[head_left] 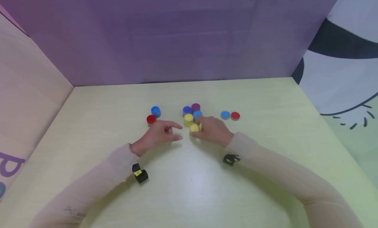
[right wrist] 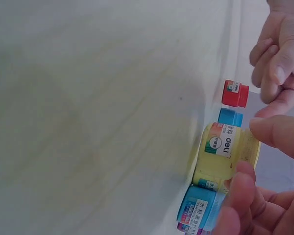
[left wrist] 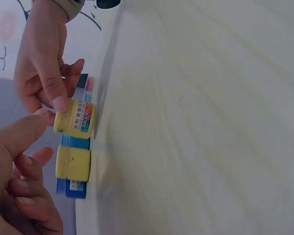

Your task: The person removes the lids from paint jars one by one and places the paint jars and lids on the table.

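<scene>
My right hand pinches a small yellow paint jar between thumb and fingers; its printed label shows in the right wrist view. My left hand hovers just left of that jar, thumb and forefinger spread apart and nothing between them. Right behind the held jar stands another yellow paint jar, close to a light blue jar, a dark blue jar and a purple jar. Beyond the left hand are a red jar and a blue jar.
To the right of the jars, a blue disc-shaped lid and a red one lie flat on the pale wooden table. A purple panel rises at the table's far edge, with printed panels at both sides.
</scene>
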Tool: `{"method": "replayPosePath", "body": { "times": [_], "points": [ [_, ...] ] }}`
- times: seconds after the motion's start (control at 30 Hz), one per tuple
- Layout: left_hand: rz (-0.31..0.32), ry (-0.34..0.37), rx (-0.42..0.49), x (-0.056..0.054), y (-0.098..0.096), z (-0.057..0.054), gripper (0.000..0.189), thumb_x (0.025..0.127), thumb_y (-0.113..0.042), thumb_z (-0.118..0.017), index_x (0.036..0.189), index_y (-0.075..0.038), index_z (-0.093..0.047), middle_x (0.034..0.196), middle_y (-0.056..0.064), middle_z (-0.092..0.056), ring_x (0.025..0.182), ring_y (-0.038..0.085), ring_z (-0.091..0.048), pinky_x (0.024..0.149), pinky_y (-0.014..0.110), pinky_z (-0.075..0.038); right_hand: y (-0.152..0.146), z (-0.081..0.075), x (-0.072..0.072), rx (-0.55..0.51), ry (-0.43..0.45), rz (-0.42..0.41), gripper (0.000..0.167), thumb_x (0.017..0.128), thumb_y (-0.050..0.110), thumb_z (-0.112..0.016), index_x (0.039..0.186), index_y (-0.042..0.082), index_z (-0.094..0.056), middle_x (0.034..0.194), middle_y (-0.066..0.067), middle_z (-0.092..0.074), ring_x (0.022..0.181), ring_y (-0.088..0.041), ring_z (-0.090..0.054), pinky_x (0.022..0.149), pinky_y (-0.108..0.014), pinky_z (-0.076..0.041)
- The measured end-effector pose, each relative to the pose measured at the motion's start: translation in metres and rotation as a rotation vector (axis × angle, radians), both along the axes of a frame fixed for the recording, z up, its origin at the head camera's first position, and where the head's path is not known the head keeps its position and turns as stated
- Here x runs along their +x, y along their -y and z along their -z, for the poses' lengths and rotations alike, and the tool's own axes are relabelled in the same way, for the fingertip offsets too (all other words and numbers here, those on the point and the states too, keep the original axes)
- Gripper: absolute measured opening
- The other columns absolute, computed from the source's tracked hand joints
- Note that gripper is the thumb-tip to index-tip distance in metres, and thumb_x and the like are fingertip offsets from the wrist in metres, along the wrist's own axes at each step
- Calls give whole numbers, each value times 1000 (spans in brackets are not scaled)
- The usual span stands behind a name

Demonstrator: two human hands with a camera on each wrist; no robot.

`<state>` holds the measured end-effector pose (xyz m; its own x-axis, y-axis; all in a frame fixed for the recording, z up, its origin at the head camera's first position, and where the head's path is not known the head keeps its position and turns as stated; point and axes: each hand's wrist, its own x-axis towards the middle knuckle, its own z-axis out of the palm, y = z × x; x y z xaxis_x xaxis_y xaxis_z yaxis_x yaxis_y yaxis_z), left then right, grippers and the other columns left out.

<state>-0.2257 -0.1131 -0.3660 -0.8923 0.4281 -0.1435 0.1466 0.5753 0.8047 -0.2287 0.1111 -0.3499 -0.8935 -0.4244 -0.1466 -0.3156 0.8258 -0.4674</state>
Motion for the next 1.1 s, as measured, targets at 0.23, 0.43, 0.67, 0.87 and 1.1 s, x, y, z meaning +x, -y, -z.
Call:
{"method": "replayPosePath", "body": {
  "times": [0.23, 0.43, 0.67, 0.87, 1.1],
  "points": [
    [49, 34, 21, 4, -15, 3, 40, 79, -24, -77, 116, -12, -67, 65, 3, -50, 62, 18, -47, 57, 24, -38, -3, -2, 11, 26, 32, -6, 35, 86, 36, -68, 103, 8, -57, 60, 0, -49, 54, -14, -47, 52, -24, -37],
    [106, 13, 35, 4, -22, 9, 40, 79, -23, -77, 116, -13, -66, 63, 2, -48, 60, 16, -45, 55, 22, -36, -8, -3, 19, 49, 6, -30, 35, 86, 35, -68, 104, 6, -59, 58, 1, -48, 51, -12, -45, 50, -23, -35],
    [164, 20, 38, 3, -31, 12, 39, 80, -21, -76, 117, -14, -66, 71, 1, -55, 67, 15, -49, 58, 21, -39, -12, -4, 31, 38, 14, -61, 36, 85, 32, -69, 106, 6, -58, 60, 2, -51, 52, -11, -47, 50, -23, -37],
    [225, 32, 60, 6, -37, 13, 39, 81, -16, -75, 118, -14, -65, 70, 1, -54, 67, 15, -48, 59, 21, -38, -14, -3, 37, 33, 34, -72, 34, 84, 33, -70, 105, 8, -58, 59, 3, -51, 52, -10, -48, 51, -22, -39],
    [274, 39, 41, 11, -43, 15, 36, 82, -15, -74, 117, -15, -66, 70, 0, -55, 66, 13, -49, 60, 20, -39, -15, -5, 44, 17, 27, -103, 31, 85, 32, -70, 100, 8, -58, 58, 4, -48, 51, -10, -46, 50, -22, -38]
  ]
}}
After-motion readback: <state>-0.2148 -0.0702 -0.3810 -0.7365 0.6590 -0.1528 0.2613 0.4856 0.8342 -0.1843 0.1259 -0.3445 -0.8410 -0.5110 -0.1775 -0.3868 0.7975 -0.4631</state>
